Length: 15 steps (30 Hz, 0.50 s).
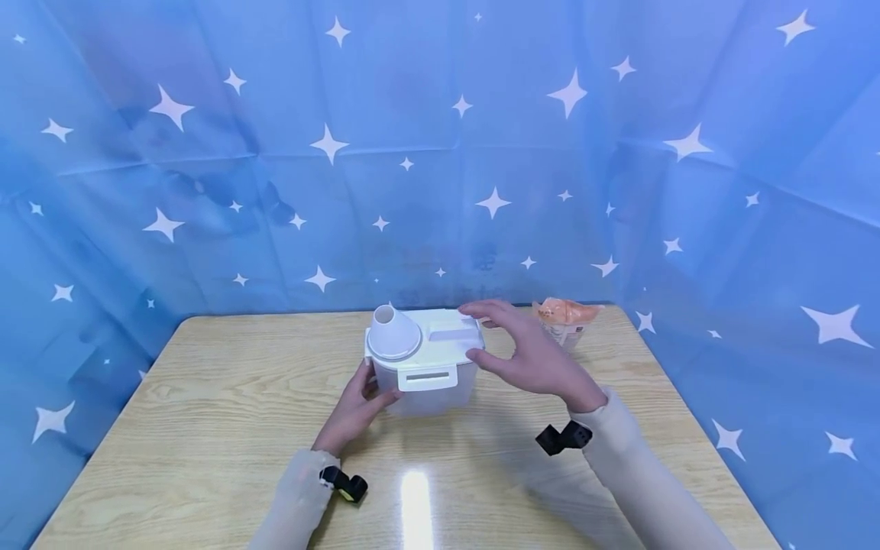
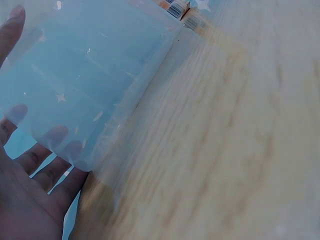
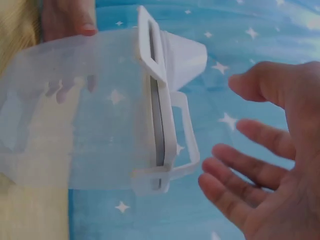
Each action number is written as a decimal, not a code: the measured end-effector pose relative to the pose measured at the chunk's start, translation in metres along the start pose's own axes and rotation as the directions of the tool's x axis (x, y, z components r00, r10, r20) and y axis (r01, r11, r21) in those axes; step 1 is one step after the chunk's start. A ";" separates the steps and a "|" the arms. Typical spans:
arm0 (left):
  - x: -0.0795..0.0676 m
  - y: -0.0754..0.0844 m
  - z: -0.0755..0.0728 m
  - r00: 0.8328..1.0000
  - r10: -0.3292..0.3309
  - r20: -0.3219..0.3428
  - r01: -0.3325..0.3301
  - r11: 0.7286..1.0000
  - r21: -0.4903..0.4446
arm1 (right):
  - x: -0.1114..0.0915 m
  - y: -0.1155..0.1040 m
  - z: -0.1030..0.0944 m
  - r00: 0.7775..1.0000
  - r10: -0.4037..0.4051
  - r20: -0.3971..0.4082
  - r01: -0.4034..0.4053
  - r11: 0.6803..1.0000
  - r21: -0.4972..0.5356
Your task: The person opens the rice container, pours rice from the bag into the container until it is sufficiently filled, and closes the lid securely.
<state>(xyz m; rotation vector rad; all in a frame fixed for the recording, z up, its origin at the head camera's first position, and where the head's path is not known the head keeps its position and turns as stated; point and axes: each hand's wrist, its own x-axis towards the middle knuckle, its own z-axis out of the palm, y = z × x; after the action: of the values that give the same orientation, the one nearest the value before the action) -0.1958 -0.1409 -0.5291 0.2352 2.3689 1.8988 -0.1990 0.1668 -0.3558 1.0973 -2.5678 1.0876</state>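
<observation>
A translucent plastic storage container (image 1: 433,401) stands upright on the table, capped by a white lid (image 1: 435,353). On the lid's left part sits a white cone-shaped piece (image 1: 395,336); a raised handle (image 1: 454,330) is on its right part, and a slotted clip (image 1: 428,378) hangs at the front. My left hand (image 1: 354,409) holds the container's left side, thumb at the front and fingers spread along the wall in the left wrist view. Over the lid's right end is my right hand (image 1: 529,355); the right wrist view shows its fingers (image 3: 250,167) loosely bent, apart from the handle, with nothing in them.
An orange and white packet (image 1: 567,317) stands at the table's back right, partly behind my right hand. The wooden table (image 1: 227,397) reaches back to a blue curtain (image 1: 426,191) with white stars, which also closes off both sides.
</observation>
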 end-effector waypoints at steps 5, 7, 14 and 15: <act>0.000 0.002 0.000 1.000 -0.002 0.004 0.002 1.000 0.000 | 0.000 0.013 -0.004 0.993 0.122 -0.005 -0.119 0.977 0.179; 0.000 0.002 0.000 1.000 -0.003 0.005 0.003 1.000 0.000 | 0.000 0.017 -0.005 0.983 0.182 0.003 -0.178 0.958 0.224; 0.001 -0.001 -0.001 1.000 0.003 0.007 -0.003 1.000 -0.003 | 0.000 0.029 -0.005 0.931 0.359 0.067 -0.360 0.873 0.330; 0.001 -0.001 -0.001 1.000 0.004 0.006 -0.004 1.000 -0.003 | 0.001 0.031 -0.004 0.924 0.374 0.077 -0.377 0.860 0.344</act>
<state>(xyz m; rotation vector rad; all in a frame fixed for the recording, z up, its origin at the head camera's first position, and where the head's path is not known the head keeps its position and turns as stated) -0.1967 -0.1420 -0.5301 0.2454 2.3634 1.9007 -0.2214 0.1841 -0.3700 0.6580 -2.7313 1.6935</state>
